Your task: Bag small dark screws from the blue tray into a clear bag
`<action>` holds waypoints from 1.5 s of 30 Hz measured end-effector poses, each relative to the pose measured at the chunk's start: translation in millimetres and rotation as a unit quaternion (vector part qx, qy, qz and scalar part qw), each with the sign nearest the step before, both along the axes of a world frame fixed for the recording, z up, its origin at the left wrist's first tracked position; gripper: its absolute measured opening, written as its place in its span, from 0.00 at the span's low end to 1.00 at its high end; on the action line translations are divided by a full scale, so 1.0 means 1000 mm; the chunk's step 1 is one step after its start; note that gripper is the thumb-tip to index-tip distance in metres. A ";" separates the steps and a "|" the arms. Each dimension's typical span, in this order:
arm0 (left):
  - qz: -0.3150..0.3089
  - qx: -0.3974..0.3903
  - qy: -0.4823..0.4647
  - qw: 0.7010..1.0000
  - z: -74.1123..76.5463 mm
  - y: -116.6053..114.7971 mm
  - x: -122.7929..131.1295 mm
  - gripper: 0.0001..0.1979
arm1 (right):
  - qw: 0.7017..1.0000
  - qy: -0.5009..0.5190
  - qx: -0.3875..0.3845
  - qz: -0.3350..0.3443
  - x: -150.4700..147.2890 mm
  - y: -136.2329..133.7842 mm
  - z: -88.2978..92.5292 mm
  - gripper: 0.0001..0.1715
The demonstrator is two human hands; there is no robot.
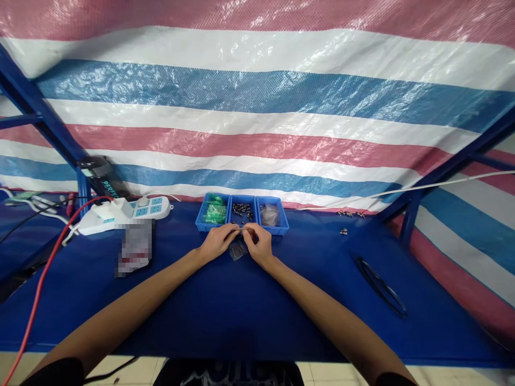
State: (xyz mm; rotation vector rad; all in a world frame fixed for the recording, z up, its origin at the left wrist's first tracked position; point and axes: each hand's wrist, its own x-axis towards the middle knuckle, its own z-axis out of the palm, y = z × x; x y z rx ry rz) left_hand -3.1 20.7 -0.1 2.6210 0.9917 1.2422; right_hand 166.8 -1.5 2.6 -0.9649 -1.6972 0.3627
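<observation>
My left hand (pixel 219 241) and my right hand (pixel 259 244) meet in front of three blue bins, fingers pinched together. A thin, pale edge shows between the fingertips. Just below them is a small clear plastic bag (pixel 238 251) with something dark in or under it; the pinched edge looks like part of this bag. Behind my hands, the left bin (pixel 202 227) holds green packets (pixel 215 210). Small dark metal fittings (pixel 242 210) lie in the middle bin (pixel 235 199). Clear plastic bags (pixel 269 215) fill the right bin (pixel 281 231).
Left on the blue table (pixel 241 311) are a white power strip (pixel 151 209), a red cable (pixel 39 284), a grey pouch (pixel 135 246) and a black bag (pixel 105 179). Small metal parts (pixel 343 231) and black-framed glasses (pixel 380 284) lie right. A striped sheet (pixel 257 91) hangs behind.
</observation>
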 end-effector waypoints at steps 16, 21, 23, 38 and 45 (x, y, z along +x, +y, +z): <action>0.015 0.056 -0.090 0.994 0.024 -0.006 -0.005 0.07 | 0.999 0.041 0.001 -0.002 0.002 -0.003 0.002 0.16; -0.032 0.035 -0.087 0.995 0.029 0.001 -0.002 0.07 | 0.999 0.022 0.045 -0.002 0.005 0.002 0.009 0.10; -0.017 0.013 -0.083 0.996 0.030 0.002 -0.001 0.07 | 0.997 0.006 0.077 -0.009 0.010 0.005 0.014 0.07; -0.063 -0.028 0.036 0.997 0.008 -0.016 -0.005 0.06 | 0.979 -0.202 0.030 -0.032 0.048 -0.002 0.030 0.07; -0.045 -0.033 0.088 0.995 0.003 -0.014 -0.002 0.07 | 0.939 -0.315 -0.087 -0.109 0.037 -0.013 -0.005 0.13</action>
